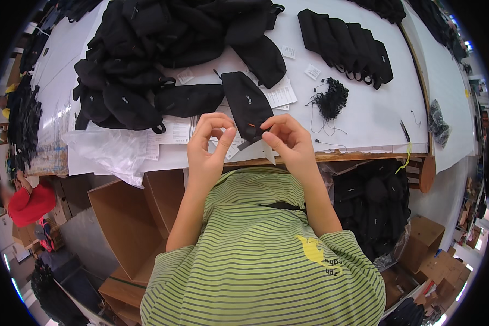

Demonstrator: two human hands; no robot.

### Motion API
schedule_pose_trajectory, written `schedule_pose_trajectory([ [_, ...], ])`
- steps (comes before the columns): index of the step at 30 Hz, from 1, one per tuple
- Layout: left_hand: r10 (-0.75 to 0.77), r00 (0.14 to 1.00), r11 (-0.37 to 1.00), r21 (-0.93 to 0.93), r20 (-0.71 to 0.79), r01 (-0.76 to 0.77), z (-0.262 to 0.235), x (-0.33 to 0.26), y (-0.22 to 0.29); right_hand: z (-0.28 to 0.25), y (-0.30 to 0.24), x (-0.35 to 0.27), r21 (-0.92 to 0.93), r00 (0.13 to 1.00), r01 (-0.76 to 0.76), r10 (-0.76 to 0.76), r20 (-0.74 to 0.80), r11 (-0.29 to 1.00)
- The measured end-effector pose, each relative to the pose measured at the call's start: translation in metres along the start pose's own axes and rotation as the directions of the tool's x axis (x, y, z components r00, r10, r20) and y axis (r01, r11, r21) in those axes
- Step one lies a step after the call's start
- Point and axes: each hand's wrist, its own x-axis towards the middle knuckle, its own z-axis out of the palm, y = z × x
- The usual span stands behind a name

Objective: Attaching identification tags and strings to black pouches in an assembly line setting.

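Note:
A small black fabric bag (246,100) with a light printed mark and a small orange detail lies on the white-covered table in front of me. My right hand (292,140) is closed in a pinch at the bag's near end, thumb and forefinger together; what lies between them is too small to tell. Left of the bag, my left hand (209,145) has its fingers curled toward the thumb in a pinch, and anything in it is too fine to make out. Below the right hand a white tag (269,153) hangs at the table edge.
A heap of black bags (146,49) covers the far left, and a row of them (345,46) lies far right. Black tag strings (331,100) sit bunched nearby. Clear plastic (111,152) drapes over the front edge. A cardboard box (127,223) stands below; a person in red (32,201) is left.

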Motion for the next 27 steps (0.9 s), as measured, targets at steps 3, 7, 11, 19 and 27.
schedule_pose_trajectory([
  [3, -0.187, 0.98, 0.919, -0.34, 0.071, 0.2, 0.001, -0.001, 0.014, -0.008, 0.003, -0.001, 0.198, 0.999, 0.035, -0.037, 0.01, 0.98],
  [7, -0.272, 0.95, 0.903, -0.3, 0.155, 0.308, 0.001, 0.003, 0.004, -0.005, 0.016, 0.002, 0.145, 1.0, 0.006, -0.011, 0.028, 0.989],
  [11, -0.314, 0.912, 0.947, 0.019, 0.265, 0.32, -0.001, -0.006, -0.007, -0.006, 0.031, -0.002, 0.101, 0.996, -0.082, 0.077, 0.052, 0.992],
  [19, -0.305, 0.897, 0.898, 0.411, 0.321, 0.158, 0.012, -0.025, -0.026, -0.011, 0.052, -0.008, 0.296, 0.99, -0.136, 0.14, 0.007, 0.945],
  [27, -0.333, 0.906, 0.919, 0.304, 0.263, 0.25, 0.018, -0.026, -0.027, -0.007, 0.043, -0.014, -0.262, 0.998, -0.037, 0.049, 0.04, 0.964],
])
